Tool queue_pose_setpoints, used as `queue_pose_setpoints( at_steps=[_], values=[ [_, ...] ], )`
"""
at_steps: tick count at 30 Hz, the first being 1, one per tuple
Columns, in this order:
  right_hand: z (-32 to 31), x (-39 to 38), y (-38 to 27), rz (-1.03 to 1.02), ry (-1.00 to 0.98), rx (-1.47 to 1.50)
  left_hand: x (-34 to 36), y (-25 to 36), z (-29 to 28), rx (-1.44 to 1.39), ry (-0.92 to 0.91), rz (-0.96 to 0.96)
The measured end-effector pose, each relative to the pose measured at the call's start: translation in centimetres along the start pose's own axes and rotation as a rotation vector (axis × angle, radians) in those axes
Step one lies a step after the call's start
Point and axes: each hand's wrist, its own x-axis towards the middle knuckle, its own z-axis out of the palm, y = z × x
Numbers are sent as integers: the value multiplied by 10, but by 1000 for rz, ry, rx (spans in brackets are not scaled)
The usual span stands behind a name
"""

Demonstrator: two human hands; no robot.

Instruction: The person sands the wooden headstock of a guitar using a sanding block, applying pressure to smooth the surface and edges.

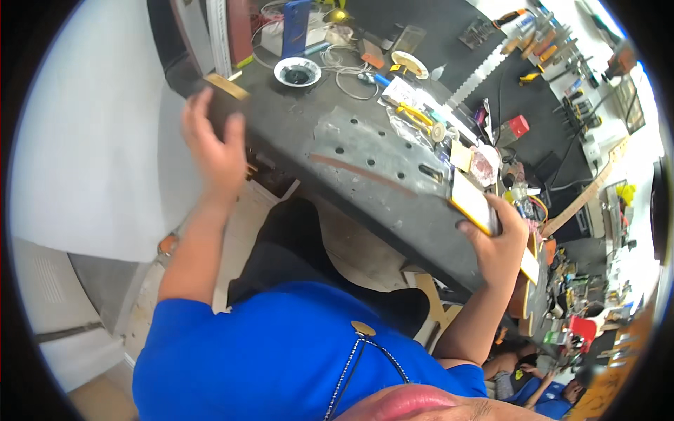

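My left hand (pixel 216 151), slightly blurred, is at the bench's far left end. Its fingers and thumb curve around the sides of a dark block with a wood-coloured edge (pixel 227 86); the exact contact is partly hidden. On the right, my right hand (pixel 500 238) grips a flat white board with a yellow edge (pixel 472 202), thumb on the near side and fingers over the far side. The board sits at the bench's right part, beside a dark grey metal plate with round holes (pixel 375 144). A reddish-brown streak (pixel 361 172) runs along the plate's near edge.
A silver bowl (pixel 297 72), a blue upright case (pixel 295 28) and coiled cable (pixel 354 88) stand toward the back. Yellow-handled pliers (pixel 414 117) lie among clutter. Tools hang on the wall (pixel 544 49). Another person (pixel 544 382) sits at lower right.
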Motion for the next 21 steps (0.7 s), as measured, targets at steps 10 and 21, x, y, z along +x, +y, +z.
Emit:
queue_pose_setpoints(
  at_steps=[10, 21],
  values=[
    [-30, -35, 4, 33, -5, -5, -20, 45, 7, -1687, -479, -840],
    [-35, -34, 10, 63, 3, 144, -15, 55, 11, -1260, -367, -176]
  ],
)
